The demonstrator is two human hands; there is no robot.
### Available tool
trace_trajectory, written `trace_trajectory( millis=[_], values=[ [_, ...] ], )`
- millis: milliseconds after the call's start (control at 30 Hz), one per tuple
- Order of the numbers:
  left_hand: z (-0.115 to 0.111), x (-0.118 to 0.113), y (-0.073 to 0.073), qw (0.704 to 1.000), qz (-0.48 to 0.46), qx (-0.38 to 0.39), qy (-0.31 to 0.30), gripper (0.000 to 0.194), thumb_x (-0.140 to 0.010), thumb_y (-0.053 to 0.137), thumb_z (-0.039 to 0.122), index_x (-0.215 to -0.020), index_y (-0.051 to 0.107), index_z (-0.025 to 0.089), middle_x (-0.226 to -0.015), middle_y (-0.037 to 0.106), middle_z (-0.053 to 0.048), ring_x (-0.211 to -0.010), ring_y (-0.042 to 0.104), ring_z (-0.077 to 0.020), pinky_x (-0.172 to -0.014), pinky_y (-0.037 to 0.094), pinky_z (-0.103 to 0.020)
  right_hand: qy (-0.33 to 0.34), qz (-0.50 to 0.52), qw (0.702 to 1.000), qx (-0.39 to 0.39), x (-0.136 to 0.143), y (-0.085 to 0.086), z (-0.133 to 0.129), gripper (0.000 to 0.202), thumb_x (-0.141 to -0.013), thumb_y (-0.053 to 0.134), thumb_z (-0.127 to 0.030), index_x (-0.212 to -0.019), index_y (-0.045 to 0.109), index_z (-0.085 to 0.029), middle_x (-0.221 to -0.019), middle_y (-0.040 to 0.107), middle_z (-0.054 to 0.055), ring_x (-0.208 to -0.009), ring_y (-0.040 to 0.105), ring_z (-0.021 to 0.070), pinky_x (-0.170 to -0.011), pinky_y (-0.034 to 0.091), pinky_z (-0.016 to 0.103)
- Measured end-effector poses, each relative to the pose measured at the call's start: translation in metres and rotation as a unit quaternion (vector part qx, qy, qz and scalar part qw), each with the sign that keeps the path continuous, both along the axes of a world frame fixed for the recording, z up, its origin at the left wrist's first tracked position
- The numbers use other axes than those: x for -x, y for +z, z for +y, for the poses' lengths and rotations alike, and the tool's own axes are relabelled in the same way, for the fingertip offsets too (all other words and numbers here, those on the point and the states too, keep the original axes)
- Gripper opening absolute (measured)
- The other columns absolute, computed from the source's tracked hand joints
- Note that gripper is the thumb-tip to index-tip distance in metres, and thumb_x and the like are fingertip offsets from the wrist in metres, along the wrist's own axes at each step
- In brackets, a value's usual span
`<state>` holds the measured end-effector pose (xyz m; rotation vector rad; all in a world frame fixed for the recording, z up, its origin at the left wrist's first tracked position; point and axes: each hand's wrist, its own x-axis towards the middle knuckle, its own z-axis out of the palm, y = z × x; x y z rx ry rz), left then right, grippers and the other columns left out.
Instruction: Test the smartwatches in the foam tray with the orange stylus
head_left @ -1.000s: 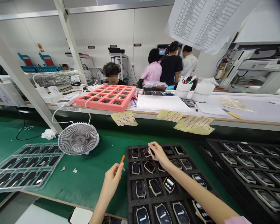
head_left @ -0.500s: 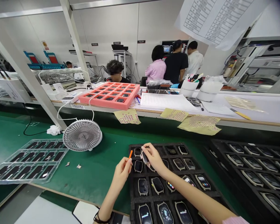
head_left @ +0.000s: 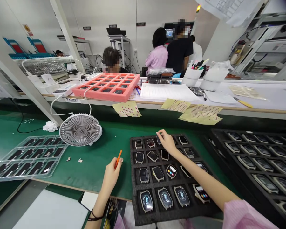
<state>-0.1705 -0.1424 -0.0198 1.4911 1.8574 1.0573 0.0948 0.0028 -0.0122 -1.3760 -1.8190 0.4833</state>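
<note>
My left hand (head_left: 113, 170) is closed round a slim orange stick (head_left: 118, 159), its tip pointing up, over the green bench left of the black foam tray (head_left: 136, 206). Smartwatches with pale frames lie in the tray's compartments. At the far row, the fingers of my right hand (head_left: 166, 141) pinch a smartwatch (head_left: 159, 140) in the third compartment from the left; the hand partly covers it. A smartwatch (head_left: 151, 142) lies in the compartment just left of it. Several nearer watches have lit screens, one a smartwatch (head_left: 172, 171) with coloured icons.
A second black tray (head_left: 231, 165) of watches stands at right. On the left are a round fan (head_left: 81, 129) and a clear plastic tray (head_left: 26, 159) of dark parts. The shelf behind holds a pink foam tray (head_left: 127, 95), papers (head_left: 168, 92) and pen cups (head_left: 192, 77). People are beyond.
My right hand has left a smartwatch in the second compartment of the far row and moved right to another. My left hand has drawn left, away from the tray, with the orange stick.
</note>
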Motion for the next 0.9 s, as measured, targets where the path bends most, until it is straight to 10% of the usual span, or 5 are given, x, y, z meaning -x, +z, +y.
trace_trajectory(
  millis=[233, 467, 900],
  values=[
    [-0.019, -0.02, -0.003, 0.995, 0.074, 0.06, -0.043, 0.033, -0.086, 0.042, 0.048, -0.102, 0.052, 0.02, -0.062, 0.056, 0.001, -0.056, 0.058, -0.0218, -0.058, 0.039, -0.027, 0.013, -0.12, 0.993, 0.016, -0.016, -0.029, 0.009, 0.019, -0.089, 0.045, -0.029, -0.081, 0.06, -0.022, -0.076, 0.064, 0.006, -0.077, 0.058, 0.0236, -0.067, 0.04, 0.031],
    [-0.037, -0.049, -0.007, 0.989, 0.055, 0.089, -0.101, 0.036, -0.089, 0.038, 0.032, -0.12, 0.041, 0.015, -0.065, 0.061, -0.001, -0.064, 0.064, -0.0241, -0.062, 0.042, -0.029, -0.026, -0.207, 0.978, -0.01, -0.044, -0.01, -0.006, 0.02, -0.091, 0.045, -0.028, -0.098, 0.061, -0.017, -0.104, 0.058, 0.013, -0.102, 0.051, 0.028, -0.087, 0.039, 0.037],
    [0.02, -0.05, -0.004, 0.976, 0.181, 0.068, -0.104, 0.031, -0.092, 0.04, 0.027, -0.118, 0.043, 0.012, -0.083, 0.069, -0.009, -0.078, 0.069, -0.0278, -0.066, 0.048, -0.033, -0.102, -0.098, 0.985, 0.098, -0.081, -0.019, 0.02, 0.01, -0.079, 0.06, -0.025, -0.086, 0.061, -0.018, -0.085, 0.065, 0.011, -0.094, 0.055, 0.0302, -0.081, 0.04, 0.04]
  ],
)
